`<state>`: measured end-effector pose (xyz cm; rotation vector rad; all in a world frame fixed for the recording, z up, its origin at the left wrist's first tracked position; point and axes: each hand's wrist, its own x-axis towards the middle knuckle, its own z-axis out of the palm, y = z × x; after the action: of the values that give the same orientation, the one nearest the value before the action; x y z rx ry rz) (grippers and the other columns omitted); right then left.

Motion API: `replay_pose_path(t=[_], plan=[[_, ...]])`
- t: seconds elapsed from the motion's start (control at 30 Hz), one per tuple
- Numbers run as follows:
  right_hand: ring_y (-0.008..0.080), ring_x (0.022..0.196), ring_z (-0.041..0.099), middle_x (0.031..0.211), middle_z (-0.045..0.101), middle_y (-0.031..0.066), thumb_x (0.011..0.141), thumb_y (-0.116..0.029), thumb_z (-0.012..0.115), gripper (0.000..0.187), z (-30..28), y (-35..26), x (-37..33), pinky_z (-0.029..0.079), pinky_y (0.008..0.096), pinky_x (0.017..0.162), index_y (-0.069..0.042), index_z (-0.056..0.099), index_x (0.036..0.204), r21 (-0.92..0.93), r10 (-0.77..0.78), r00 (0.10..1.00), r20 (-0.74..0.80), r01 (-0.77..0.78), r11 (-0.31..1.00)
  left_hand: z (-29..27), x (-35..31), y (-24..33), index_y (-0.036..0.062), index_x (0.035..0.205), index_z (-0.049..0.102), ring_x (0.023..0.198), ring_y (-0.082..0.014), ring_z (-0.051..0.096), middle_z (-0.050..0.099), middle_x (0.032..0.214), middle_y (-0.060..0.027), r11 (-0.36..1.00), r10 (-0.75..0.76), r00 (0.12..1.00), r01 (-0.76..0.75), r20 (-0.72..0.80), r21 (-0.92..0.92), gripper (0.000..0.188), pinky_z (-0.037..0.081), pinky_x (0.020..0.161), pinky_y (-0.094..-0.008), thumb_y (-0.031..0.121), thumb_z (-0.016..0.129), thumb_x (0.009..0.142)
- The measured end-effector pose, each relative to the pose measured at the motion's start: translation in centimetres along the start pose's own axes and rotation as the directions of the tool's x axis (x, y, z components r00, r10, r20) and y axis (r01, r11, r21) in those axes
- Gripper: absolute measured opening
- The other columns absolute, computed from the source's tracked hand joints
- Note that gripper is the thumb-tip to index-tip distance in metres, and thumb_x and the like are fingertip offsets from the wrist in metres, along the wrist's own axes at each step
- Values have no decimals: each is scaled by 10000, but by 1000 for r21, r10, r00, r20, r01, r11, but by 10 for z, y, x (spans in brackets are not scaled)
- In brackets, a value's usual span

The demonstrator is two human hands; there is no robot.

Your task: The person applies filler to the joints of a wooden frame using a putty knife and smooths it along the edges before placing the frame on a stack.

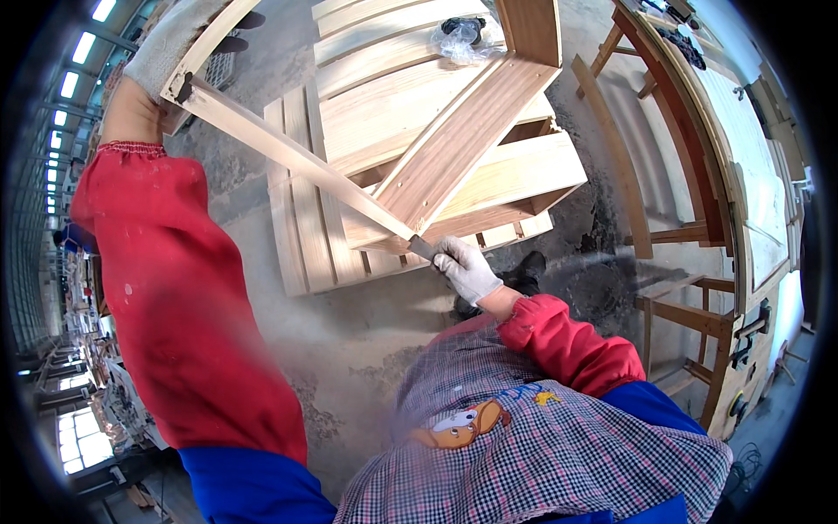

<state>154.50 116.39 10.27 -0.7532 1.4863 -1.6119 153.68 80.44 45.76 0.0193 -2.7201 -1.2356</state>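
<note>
My left hand [161,48], in a white glove with dark fingertips, is up at the far left. It grips a light wooden frame [279,148] near a corner, and its fingers show past the far side of a rail. The frame slants down to the right across a stack of pale boards. At its lower end my right hand [469,271], also white-gloved, is closed on a small grey flat tool [422,248]. The tool touches or nearly touches the end of the rail; its exact kind is unclear. A wider wooden board [476,131] meets the rail there.
Below lies a slatted wooden stack [301,210] with a drawer-like box [515,179]. A clear plastic bag [463,44] with something dark rests on the boards. To the right stands a wooden workbench [733,175], with a wooden stool-like frame [690,314] beside it.
</note>
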Motion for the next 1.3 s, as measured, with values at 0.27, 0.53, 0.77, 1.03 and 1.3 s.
replay_pose_path(t=[0.27,0.53,0.77,1.03,1.3], plan=[[75,665,435,705,479,-9,896,-82,494,70,-7,5,5,403,227,625,-29,522,861,-13,18,1000,13,-18,1000,58,10,60,-24,1259,461,732,-111,584,592,922,-66,965,-144,988,128,-51,-230,452,494,580,-210,268,497,915],[226,595,514,646,524,124,859,-161,560,146,-6,-34,-12,432,324,590,-16,553,862,-233,28,998,-54,-40,972,49,2,57,-33,1269,433,743,-123,584,582,902,-78,940,-196,978,167,-67,-299,464,499,588,-224,249,509,909],[356,665,569,696,578,173,857,-254,566,227,-10,-41,-22,449,380,602,-26,564,853,-290,102,990,-98,-126,949,60,3,66,5,1264,473,871,-138,582,583,1021,-93,979,-168,972,145,-163,-145,462,487,679,-233,305,487,914],[272,678,589,718,599,151,839,-208,554,200,-26,-33,-35,468,350,625,-15,579,889,-490,128,987,-102,-162,857,55,-4,68,10,1225,527,1033,-156,554,583,1137,-110,960,12,992,25,-129,280,445,432,854,-250,324,502,910],[143,650,557,755,594,63,871,-198,565,229,-85,-22,-78,452,282,584,-8,577,998,-193,377,887,-265,-432,881,118,-17,114,-29,1195,534,1124,-211,504,529,1205,-162,975,7,968,49,-251,216,453,363,974,-296,259,588,849]])
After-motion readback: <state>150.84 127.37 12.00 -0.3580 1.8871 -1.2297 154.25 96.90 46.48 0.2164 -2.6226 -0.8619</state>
